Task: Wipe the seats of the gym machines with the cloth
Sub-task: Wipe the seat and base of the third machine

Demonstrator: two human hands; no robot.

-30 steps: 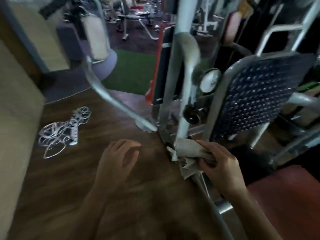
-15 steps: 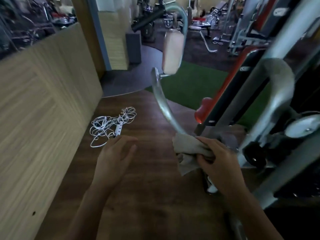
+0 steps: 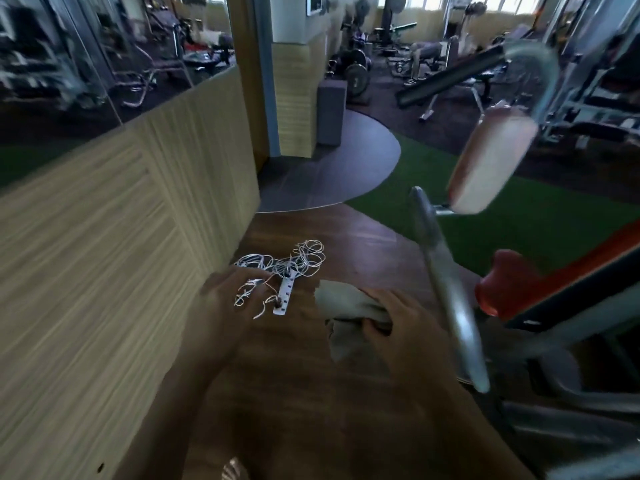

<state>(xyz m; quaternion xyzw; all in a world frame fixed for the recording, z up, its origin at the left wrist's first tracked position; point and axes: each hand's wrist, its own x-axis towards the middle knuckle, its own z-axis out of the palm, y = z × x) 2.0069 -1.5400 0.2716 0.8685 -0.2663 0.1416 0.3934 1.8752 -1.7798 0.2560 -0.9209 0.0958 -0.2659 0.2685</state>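
Grey-beige and crumpled, the soft cleaning cloth [image 3: 349, 311] sits bunched in the right hand [image 3: 401, 327], whose fingers are clamped round its middle so that loose folds hang out to the left and below; it is carried in the air above the dark brown wooden floor [image 3: 346, 233], touching no machine. The left hand [image 3: 225, 306] is empty, its fingers spread apart and slightly curled, held over the floor with a tangle of thin white cable around a white power strip [image 3: 285, 271] lying just beyond it, beside the pale wood-grain panelled wall [image 3: 121, 237] on the left. To the right stands a curved silver steel machine arm [image 3: 446, 282] that carries a worn cream and reddish cylindrical roller pad [image 3: 491, 157], and below it a red padded edge on a dark frame [image 3: 502, 289] juts in from the right; whether that is a seat I cannot tell, since blur softens everything there. No seat is under the cloth at this moment, so the wiping looks paused between machines rather than under way. How many seats are already clean cannot be read from this view; the far room holds many more benches and machines [image 3: 433, 60], so a good share of the work probably remains.
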